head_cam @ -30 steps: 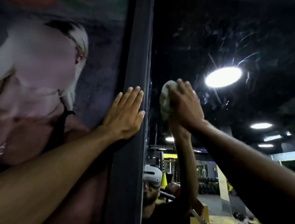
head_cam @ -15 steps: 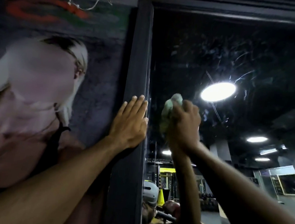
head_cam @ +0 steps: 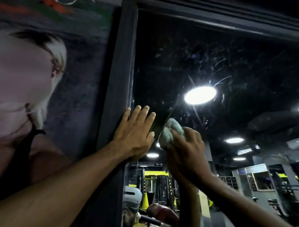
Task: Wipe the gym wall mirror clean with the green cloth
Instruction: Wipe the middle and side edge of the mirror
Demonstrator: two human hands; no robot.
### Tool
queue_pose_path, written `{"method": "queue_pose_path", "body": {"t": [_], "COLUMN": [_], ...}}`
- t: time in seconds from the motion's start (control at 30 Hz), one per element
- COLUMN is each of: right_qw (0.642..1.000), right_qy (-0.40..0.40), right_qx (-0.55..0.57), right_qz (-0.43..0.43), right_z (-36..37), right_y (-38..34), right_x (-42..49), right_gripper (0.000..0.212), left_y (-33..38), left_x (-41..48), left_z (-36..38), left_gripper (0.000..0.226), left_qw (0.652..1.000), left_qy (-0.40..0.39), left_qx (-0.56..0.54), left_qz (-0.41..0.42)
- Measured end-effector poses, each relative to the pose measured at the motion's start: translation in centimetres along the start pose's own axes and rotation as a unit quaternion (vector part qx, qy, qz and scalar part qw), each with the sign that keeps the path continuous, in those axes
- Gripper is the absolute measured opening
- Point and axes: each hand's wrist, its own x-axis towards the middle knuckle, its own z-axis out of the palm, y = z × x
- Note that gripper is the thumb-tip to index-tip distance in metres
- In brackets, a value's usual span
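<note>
Obs: right hand [head_cam: 185,151] grips the bunched green cloth [head_cam: 170,132], fingers curled round it, pressing it to the mirror [head_cam: 243,68] near its left edge. Change over 1 s: left hand [head_cam: 135,132], flat, fingers straight, holding nothing, has slid right off the dark frame [head_cam: 120,72] toward the glass, and now sits just beside the cloth. Streaks [head_cam: 197,59] higher up persist. Judgement: wiping is far from finished.

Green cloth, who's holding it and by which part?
The right hand grips the bunched green cloth from behind; the left hand holds nothing.
</note>
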Motion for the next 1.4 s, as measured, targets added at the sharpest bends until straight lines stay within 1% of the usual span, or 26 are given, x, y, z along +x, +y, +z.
{"method": "queue_pose_path", "body": {"t": [0.07, 0.1, 0.17, 0.23, 0.27, 0.33, 0.4, 0.47, 0.5, 0.57, 0.6, 0.63, 0.67, 0.7, 0.77, 0.87, 0.9, 0.93, 1.03, 1.07, 1.1, 1.2, 1.3, 1.33, 1.37, 1.4], "right_qw": [0.997, 0.996, 0.996, 0.987, 0.986, 0.998, 0.997, 0.988, 0.991, 0.997, 0.99, 0.982, 0.982, 0.99, 0.999, 0.984, 0.983, 0.989, 0.996, 0.993, 0.994, 0.979, 0.948, 0.95, 0.966, 0.984], "right_qy": [-0.035, -0.028, 0.012, 0.032, 0.04, 0.028, -0.039, -0.074, -0.061, -0.016, 0.008, 0.023, 0.034, 0.041, 0.007, -0.052, -0.041, -0.024, 0.025, 0.035, 0.036, -0.041, -0.098, -0.085, -0.064, -0.04], "right_qx": [-0.022, -0.047, -0.083, -0.074, -0.063, -0.017, 0.028, -0.008, -0.031, -0.064, -0.057, -0.043, -0.03, -0.015, 0.039, 0.058, 0.045, 0.031, 0.028, 0.044, 0.069, 0.142, 0.121, 0.106, 0.089, 0.085], "right_qz": [-0.07, -0.072, 0.025, 0.142, 0.152, 0.054, -0.062, -0.136, -0.118, 0.04, 0.127, 0.18, 0.182, 0.136, 0.002, -0.162, -0.175, -0.144, 0.086, 0.108, 0.072, -0.141, -0.276, -0.281, -0.234, -0.154], "right_z": [-1.2, -1.2, -0.5, 0.3, 0.7, 0.3, -1.1, -2.5, -2.7, -2.8, -2.7, -2.2, -1.6, -1.0, -0.7, -1.5, -1.2, -0.8, 0.7, 1.2, 1.7, 1.0, 0.1, 0.3, 0.8, 1.2], "right_y": [2.8, 4.1, 5.8, 5.7, 5.2, 4.8, 6.0, 8.9, 10.6, 12.4, 11.6, 9.9, 7.4, 5.0, 1.4, 1.1, 1.7, 2.5, 1.3, -0.6, -2.5, -5.8, -3.6, -2.7, -2.3, -2.5], "right_x": [1.7, 3.6, 8.1, 10.1, 9.4, 5.4, 1.8, 3.2, 4.9, 7.5, 7.9, 7.2, 5.7, 3.7, -0.9, -2.5, -1.2, 0.8, 4.9, 4.3, 2.4, -5.4, -4.3, -2.0, 0.5, 2.6], "right_gripper": [0.042, 0.038, 0.03, 0.03, 0.033, 0.038, 0.04, 0.036, 0.034, 0.029, 0.035, 0.046, 0.054, 0.055, 0.049, 0.042, 0.039, 0.035, 0.028, 0.033, 0.036, 0.041, 0.038, 0.036, 0.032, 0.026], "left_y": [0.0, -0.1, 0.0, 0.1, 0.1, 0.4, 1.3, 2.5, 3.1, 4.2, 4.4, 4.3, 4.0, 3.6, 2.1, -0.2, -0.7, -0.8, -1.2, -1.6, -2.1, -3.2, -3.6, -3.5, -3.5, -3.5], "left_x": [-0.1, 0.1, 0.0, 0.5, 0.5, 0.4, 0.5, 1.1, 1.4, 1.4, 1.1, 0.5, -0.5, -1.8, -5.0, -9.5, -10.4, -10.7, -10.8, -10.8, -11.0, -11.5, -11.8, -11.9, -12.0, -12.3], "left_z": [0.1, 0.1, 0.6, 0.8, 0.8, 0.9, 1.0, 1.1, 1.1, 1.1, 1.1, 1.0, 1.0, 1.2, 1.6, 2.8, 3.0, 3.1, 2.6, 2.4, 2.2, 2.0, 1.8, 1.6, 1.4, 1.3], "left_gripper": [0.067, 0.066, 0.066, 0.067, 0.069, 0.071, 0.068, 0.067, 0.067, 0.066, 0.066, 0.064, 0.062, 0.061, 0.062, 0.066, 0.069, 0.072, 0.082, 0.083, 0.083, 0.076, 0.074, 0.075, 0.076, 0.076], "left_qw": [1.0, 1.0, 1.0, 1.0, 1.0, 1.0, 1.0, 1.0, 1.0, 0.999, 0.998, 0.998, 0.998, 0.998, 0.998, 0.995, 0.994, 0.994, 0.993, 0.992, 0.993, 0.997, 0.998, 0.998, 0.998, 0.999], "left_qy": [0.005, 0.004, 0.009, 0.022, 0.022, 0.017, 0.006, -0.001, -0.002, -0.009, -0.008, -0.005, 0.001, 0.012, 0.043, 0.054, 0.052, 0.052, 0.045, 0.045, 0.04, 0.011, -0.006, -0.015, -0.023, -0.03], "left_qx": [0.0, 0.002, 0.002, 0.008, 0.012, 0.018, -0.006, -0.025, -0.031, -0.051, -0.056, -0.059, -0.054, -0.041, 0.007, 0.02, 0.016, 0.004, -0.051, -0.058, -0.056, -0.038, -0.027, -0.024, -0.02, -0.016], "left_qz": [-0.001, 0.006, 0.001, -0.006, -0.007, -0.014, -0.016, 0.001, 0.005, 0.002, -0.009, -0.022, -0.031, -0.036, -0.042, -0.085, -0.096, -0.1, -0.1, -0.1, -0.096, -0.069, -0.052, -0.05, -0.046, -0.042]}}
